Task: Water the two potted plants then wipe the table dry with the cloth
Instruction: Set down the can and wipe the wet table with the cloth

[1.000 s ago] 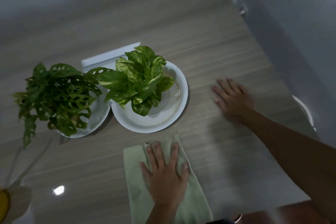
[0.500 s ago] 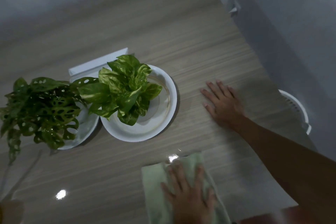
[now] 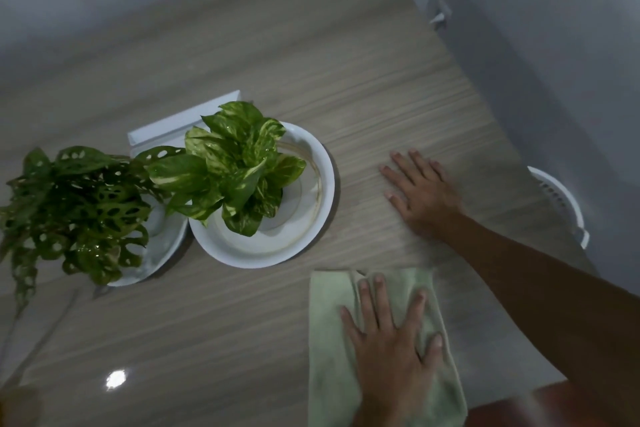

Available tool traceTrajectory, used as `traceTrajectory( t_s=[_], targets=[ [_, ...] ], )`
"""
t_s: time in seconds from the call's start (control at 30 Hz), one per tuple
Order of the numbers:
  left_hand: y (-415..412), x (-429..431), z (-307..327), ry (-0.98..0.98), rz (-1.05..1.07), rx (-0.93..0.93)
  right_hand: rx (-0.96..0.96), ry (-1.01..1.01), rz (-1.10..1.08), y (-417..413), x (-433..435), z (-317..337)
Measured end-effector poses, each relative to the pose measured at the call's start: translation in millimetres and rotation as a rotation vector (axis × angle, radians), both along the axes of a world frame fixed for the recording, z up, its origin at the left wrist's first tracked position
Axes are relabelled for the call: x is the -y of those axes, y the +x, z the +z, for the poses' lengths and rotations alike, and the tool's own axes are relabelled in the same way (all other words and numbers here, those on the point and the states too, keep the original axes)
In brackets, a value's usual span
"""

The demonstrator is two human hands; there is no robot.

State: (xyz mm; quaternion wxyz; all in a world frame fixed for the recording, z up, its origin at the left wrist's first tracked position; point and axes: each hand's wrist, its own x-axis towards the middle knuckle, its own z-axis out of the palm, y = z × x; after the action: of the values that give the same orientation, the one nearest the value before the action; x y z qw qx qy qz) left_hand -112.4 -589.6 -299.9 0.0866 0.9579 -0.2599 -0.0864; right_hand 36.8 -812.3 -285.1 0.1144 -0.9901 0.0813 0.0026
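Observation:
A pale green cloth (image 3: 329, 340) lies flat on the wooden table (image 3: 311, 62) near its front edge. My left hand (image 3: 388, 340) presses down on the cloth, fingers spread and thumb dug into the fabric. My right hand (image 3: 422, 194) rests flat on the bare table beyond the cloth, holding nothing. A variegated green plant (image 3: 235, 166) stands in a white dish (image 3: 311, 229) left of my right hand. A darker plant with holed leaves (image 3: 76, 204) stands in a second white dish (image 3: 162, 250) at the far left, with wet, shiny leaves.
A flat white object (image 3: 183, 121) lies just behind the two dishes. A white perforated basket (image 3: 568, 204) sits below the table's right edge. Grey walls close in at the back and right. A lamp reflection (image 3: 116, 378) glints on the table front left.
My left hand has slid the cloth to the right along the front of the table, away from the dishes. My right hand has stayed flat on the table.

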Motion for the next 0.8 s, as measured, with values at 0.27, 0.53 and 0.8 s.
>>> traceTrajectory(
  t_s=[0.27,0.53,0.8],
  targets=[
    [-8,-23,1,-0.036,0.134,-0.031,0.025,0.019,0.011,16,29,12],
    [80,103,2,-0.071,-0.026,0.020,-0.024,-0.062,0.000,72,105,14],
    [92,136,-6,-0.122,-0.103,-0.033,-0.105,-0.098,0.076,126,146,3]
  ],
)
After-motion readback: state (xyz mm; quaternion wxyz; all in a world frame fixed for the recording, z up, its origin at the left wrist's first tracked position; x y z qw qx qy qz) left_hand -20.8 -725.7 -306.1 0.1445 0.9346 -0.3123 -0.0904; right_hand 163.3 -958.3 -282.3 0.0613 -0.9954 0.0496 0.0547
